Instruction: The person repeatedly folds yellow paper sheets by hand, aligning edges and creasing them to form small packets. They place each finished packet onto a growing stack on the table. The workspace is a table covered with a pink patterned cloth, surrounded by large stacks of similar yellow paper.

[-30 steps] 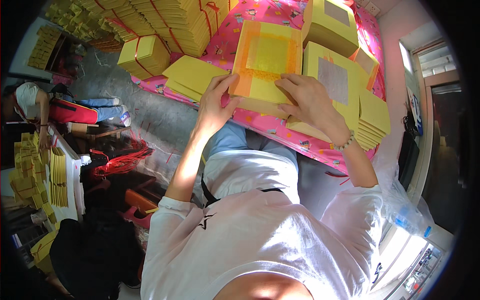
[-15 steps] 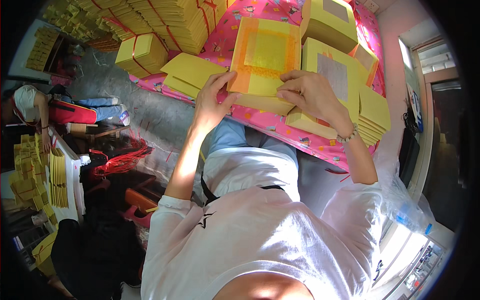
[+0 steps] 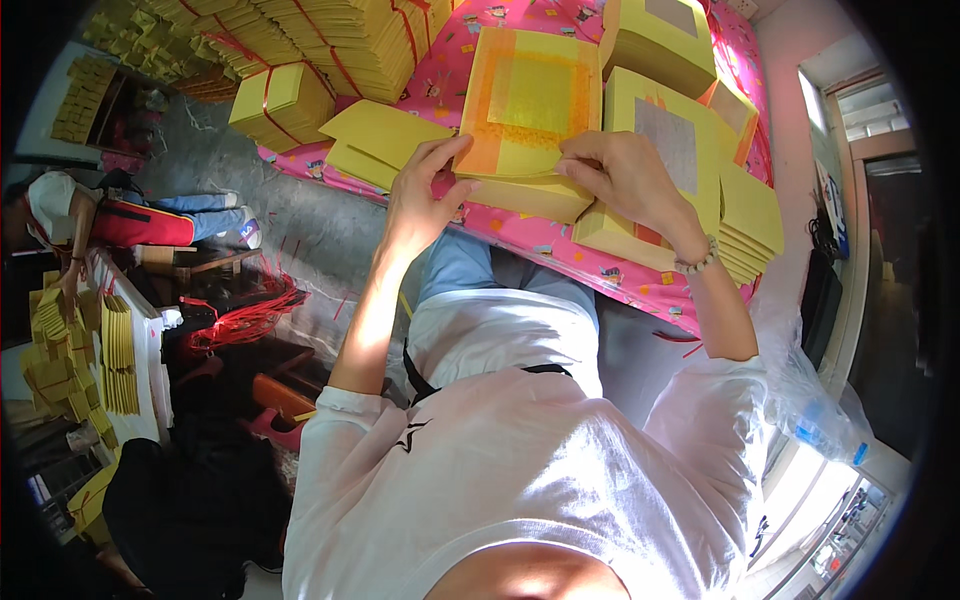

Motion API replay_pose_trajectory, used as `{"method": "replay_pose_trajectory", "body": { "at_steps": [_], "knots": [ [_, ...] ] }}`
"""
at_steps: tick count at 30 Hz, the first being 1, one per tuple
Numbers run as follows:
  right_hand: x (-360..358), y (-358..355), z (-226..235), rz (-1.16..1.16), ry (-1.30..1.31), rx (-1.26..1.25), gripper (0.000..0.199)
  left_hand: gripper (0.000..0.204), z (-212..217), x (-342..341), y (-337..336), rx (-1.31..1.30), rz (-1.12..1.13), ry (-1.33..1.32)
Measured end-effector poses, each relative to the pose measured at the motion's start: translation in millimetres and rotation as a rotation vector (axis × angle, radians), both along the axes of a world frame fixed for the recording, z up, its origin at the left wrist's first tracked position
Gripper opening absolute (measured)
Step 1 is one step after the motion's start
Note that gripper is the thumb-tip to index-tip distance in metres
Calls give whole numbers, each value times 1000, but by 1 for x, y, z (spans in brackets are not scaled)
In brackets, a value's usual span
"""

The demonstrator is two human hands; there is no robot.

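Head view: we see the left hand point(image 3: 425, 195) and right hand point(image 3: 625, 175) pinching the orange-and-gold sheet point(image 3: 530, 105) atop the yellow paper stack point(image 3: 528, 195) at twelve o'clock, with tied bundles point(image 3: 345, 40) finished at eleven and loose stacks remaining.

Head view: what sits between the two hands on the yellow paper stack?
Only the stack's top sheet, yellow with an orange border and a gold square, spans from the left hand to the right hand. Head view shows it.
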State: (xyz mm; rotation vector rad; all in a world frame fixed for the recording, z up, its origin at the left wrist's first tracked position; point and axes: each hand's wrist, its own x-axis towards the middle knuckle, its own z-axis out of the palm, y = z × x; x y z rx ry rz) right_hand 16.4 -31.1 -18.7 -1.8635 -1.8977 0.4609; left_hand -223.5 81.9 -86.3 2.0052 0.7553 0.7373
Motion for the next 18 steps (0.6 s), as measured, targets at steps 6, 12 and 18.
{"method": "replay_pose_trajectory", "body": {
  "at_steps": [6, 12, 18],
  "knots": [
    [1, 2, 3, -12, 25, -25, 19, 51, 2, 0, 0, 9, 5, 17],
    [2, 4, -3, -53, 57, -13, 19, 51, 0, 0, 1, 2, 5, 10],
    [1, 4, -3, -68, 59, -25, 18, 51, 2, 0, 1, 8, 2, 34]
  ]
}}
